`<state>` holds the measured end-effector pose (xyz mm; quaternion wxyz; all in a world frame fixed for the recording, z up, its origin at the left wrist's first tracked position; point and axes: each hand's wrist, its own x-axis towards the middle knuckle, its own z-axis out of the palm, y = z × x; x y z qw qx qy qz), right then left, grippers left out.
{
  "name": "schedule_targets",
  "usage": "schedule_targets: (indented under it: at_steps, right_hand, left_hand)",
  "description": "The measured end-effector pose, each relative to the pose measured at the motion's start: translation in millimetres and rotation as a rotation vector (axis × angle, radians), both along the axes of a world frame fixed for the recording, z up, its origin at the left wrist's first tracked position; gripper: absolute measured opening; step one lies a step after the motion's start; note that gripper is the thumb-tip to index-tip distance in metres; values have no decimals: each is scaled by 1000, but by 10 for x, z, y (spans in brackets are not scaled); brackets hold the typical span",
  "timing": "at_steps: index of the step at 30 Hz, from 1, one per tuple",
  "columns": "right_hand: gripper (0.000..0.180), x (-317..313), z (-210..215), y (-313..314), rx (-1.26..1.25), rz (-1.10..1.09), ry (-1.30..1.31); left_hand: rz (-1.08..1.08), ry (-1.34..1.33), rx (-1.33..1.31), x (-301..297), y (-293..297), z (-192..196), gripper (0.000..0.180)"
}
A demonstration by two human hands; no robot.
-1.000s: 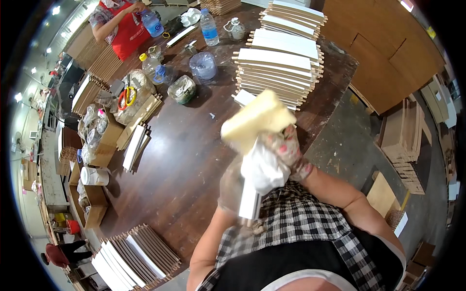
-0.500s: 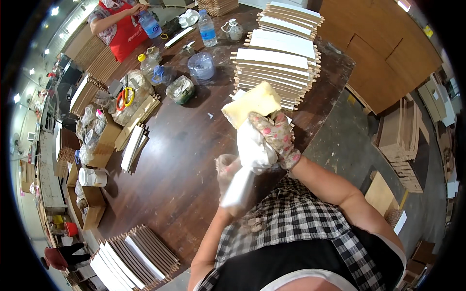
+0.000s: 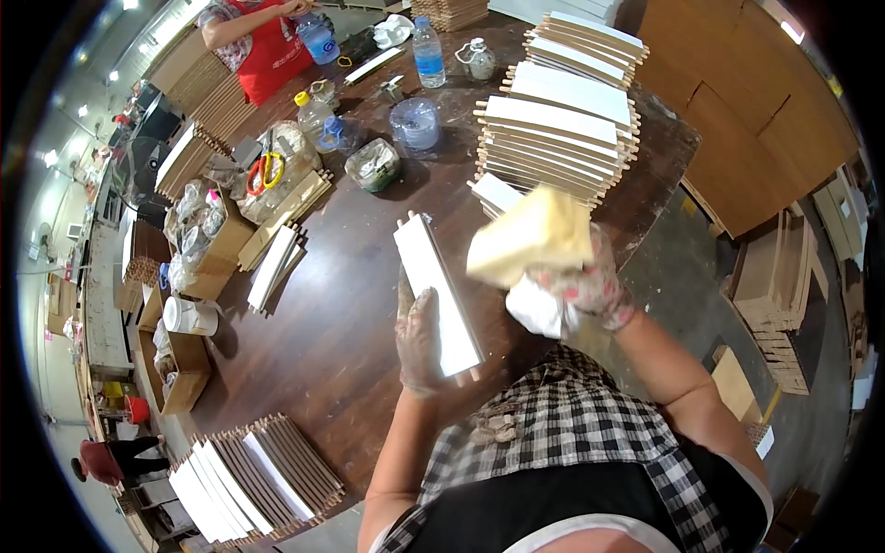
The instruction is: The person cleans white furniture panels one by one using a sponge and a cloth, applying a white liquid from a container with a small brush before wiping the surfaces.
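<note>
Left hand (image 3: 419,343), in a thin translucent glove, is gripping a long white panel (image 3: 437,293) by its near left edge, fingers clenched around it; the panel is lying lengthwise over the dark wooden worktop (image 3: 341,304), far end pointing away from the person, small dowel pegs sticking out at both ends. Can't tell if it's resting flat on the worktop or lifted slightly. Right hand (image 3: 579,288), in a patterned work glove with a white cloth (image 3: 536,309) bunched under the palm, is clamping a pale yellow sponge block (image 3: 533,236), raised above the worktop just right of the panel's far half and not touching it. Behind the sponge block, a tall stack of white panels (image 3: 558,115) is sitting at the far right of the worktop. Another stack of panels (image 3: 253,472) is sitting at the near left corner, a few loose ones (image 3: 275,267) lying left of centre. Further back: a clear plastic bottle (image 3: 428,53), a round clear container (image 3: 415,123), a bag of small parts (image 3: 373,166), scissors with yellow-red handles (image 3: 262,172). Another person in a red top (image 3: 267,51) is working at the far end, holding a large blue-tinted jug (image 3: 319,39).
</note>
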<state>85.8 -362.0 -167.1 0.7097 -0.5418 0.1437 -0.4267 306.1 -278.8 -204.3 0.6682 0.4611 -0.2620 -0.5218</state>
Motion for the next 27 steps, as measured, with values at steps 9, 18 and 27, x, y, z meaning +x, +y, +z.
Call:
schedule_targets:
  at_steps: [9, 18, 27]
  right_hand:
    - [32, 151, -215, 215, -1188, -346, 409]
    - [38, 263, 303, -380, -416, -539, 367]
    - [37, 209, -72, -119, -843, -409, 439]
  left_hand:
    - [-113, -1218, -86, 5, 32, 178, 28]
    - [-159, -601, -65, -62, 120, 336, 35]
    - [-147, -945, -137, 44, 21, 111, 41]
